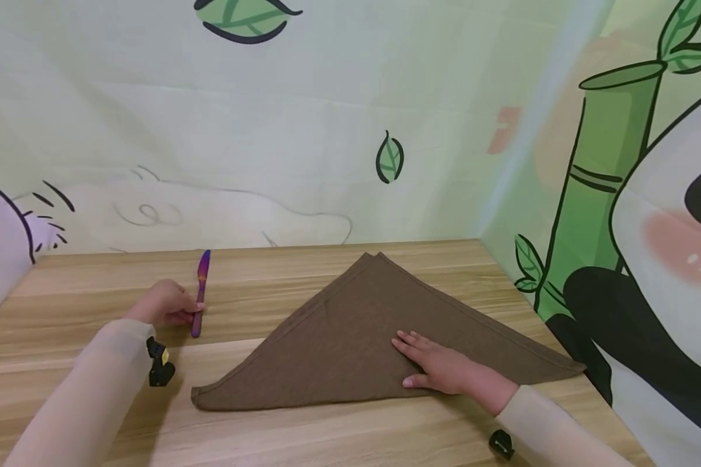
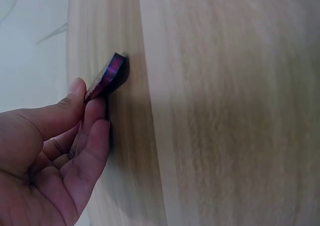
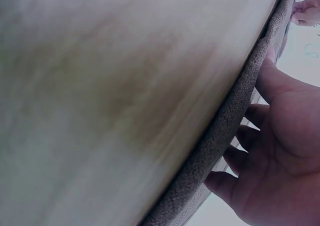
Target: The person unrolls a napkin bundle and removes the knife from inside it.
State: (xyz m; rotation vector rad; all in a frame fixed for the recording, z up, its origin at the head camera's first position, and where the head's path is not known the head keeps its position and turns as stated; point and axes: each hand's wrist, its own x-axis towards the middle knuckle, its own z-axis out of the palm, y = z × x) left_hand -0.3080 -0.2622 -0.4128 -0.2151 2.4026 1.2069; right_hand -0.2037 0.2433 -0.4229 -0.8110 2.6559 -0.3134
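A shiny purple-blue table knife (image 1: 200, 292) points away from me at the left of the table, its blade end near the far edge. My left hand (image 1: 166, 303) pinches its handle between thumb and fingers; the left wrist view shows the handle end (image 2: 114, 71) tilted, close to the wood. A brown cloth napkin (image 1: 339, 344) lies folded into a triangle, peak toward the wall and long fold toward me. On its right half rests my right hand (image 1: 435, 366), fingers spread and straight. In the right wrist view the napkin's folded edge (image 3: 220, 121) runs beside that hand's fingertips.
The wooden table (image 1: 304, 438) meets a printed backdrop (image 1: 304, 143) at its far edge. A second printed panel with a panda and bamboo (image 1: 607, 149) stands along the right side. Dark wrist devices (image 1: 161, 366) sit at both cuffs.
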